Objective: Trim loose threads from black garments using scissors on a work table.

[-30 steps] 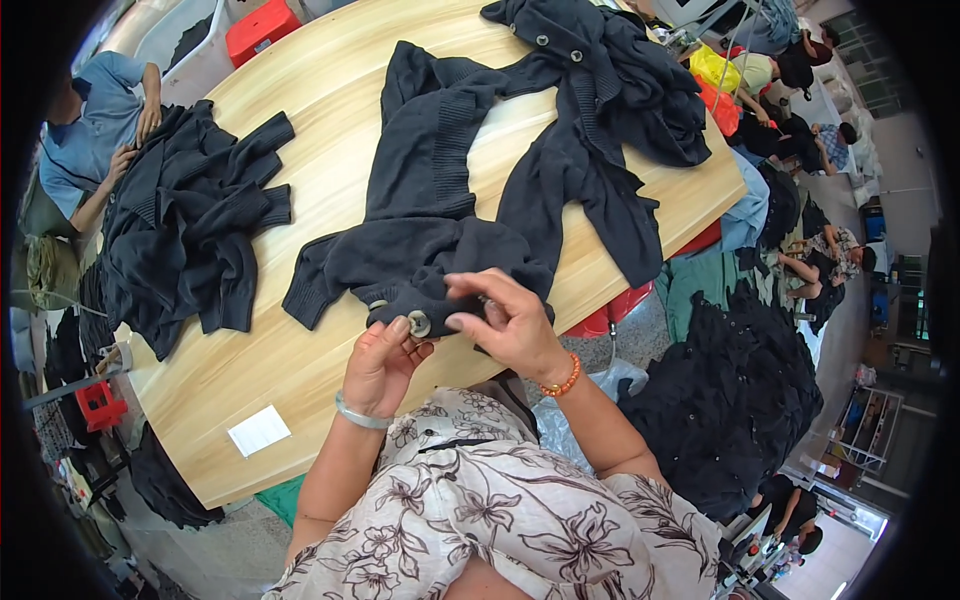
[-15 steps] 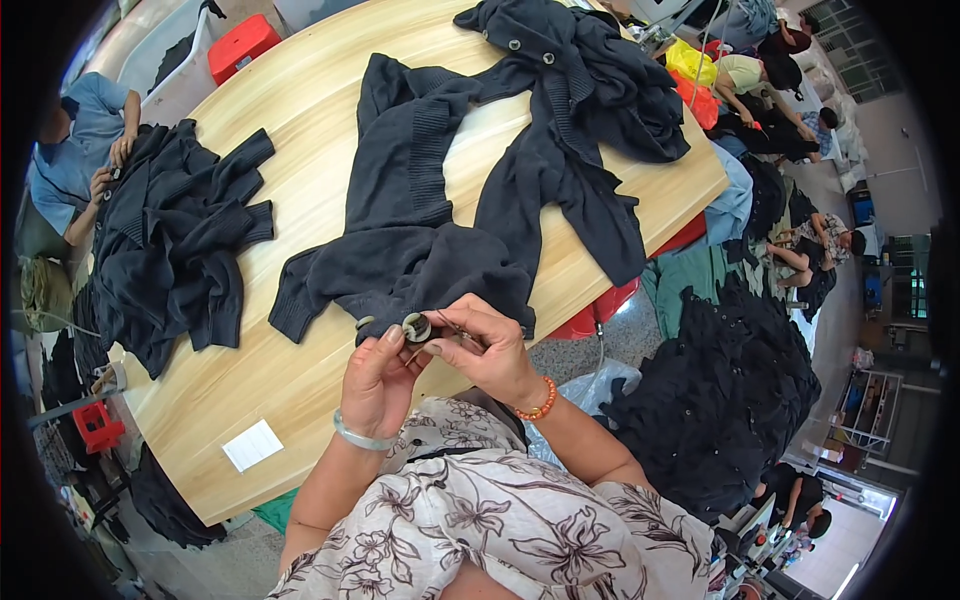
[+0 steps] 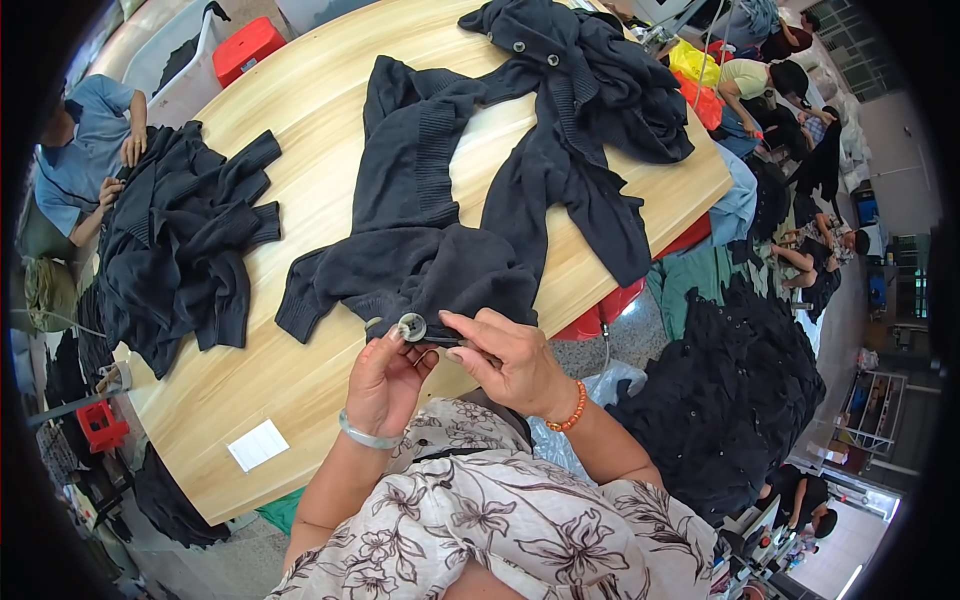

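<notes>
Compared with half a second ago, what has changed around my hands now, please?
Your right hand has drawn slightly rightward, its fingertips now farther from the button, which shows more of its face. Whether that hand released anything is unclear. Your left hand still pinches the dark garment beside the button; the white card lies as before.

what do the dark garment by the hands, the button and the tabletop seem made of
Dark garment: matte knit, perhaps cotton or wool, judging by its ribbed bands.
Button at the left hand: probably plastic, from its smooth, pale, slightly shiny rim.
Tabletop: smooth, satin wood or wood-look laminate; pale grain streaks show, but can't settle which.
</notes>
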Tool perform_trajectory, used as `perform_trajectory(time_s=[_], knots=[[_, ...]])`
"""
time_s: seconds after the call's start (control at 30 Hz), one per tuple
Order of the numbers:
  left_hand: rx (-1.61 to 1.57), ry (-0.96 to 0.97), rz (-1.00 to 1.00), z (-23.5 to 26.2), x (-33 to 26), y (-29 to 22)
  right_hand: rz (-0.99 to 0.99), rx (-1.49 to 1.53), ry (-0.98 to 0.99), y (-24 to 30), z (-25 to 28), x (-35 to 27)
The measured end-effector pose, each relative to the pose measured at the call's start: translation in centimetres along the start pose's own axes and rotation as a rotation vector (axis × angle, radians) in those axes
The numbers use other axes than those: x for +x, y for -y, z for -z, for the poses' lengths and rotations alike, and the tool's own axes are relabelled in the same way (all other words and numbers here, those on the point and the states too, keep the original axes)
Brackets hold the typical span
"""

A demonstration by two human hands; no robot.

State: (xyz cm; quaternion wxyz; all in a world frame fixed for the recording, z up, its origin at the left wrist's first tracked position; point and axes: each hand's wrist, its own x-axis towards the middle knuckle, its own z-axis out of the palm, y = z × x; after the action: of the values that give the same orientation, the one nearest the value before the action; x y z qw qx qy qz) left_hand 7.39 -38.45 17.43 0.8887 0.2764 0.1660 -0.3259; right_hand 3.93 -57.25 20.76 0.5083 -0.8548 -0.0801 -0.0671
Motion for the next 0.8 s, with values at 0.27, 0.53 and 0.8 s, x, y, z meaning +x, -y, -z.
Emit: perform_trajectory(time_s=[0.27,0.53,0.8], knots=[[0.082,-0.034,-0.076,-0.84,-0.14,0.11,-0.001,-0.025,0.012,0.36,0.34,0.18],[0.114,-0.004,-0.098,-0.51,-0.07,0.46,-0.031,-0.006,0.011,0.29,0.01,0.33],[0.091,-0.003,-0.086,-0.59,0.08,0.37,-0.048,0.039,0.003,0.02,0.19,0.29]])
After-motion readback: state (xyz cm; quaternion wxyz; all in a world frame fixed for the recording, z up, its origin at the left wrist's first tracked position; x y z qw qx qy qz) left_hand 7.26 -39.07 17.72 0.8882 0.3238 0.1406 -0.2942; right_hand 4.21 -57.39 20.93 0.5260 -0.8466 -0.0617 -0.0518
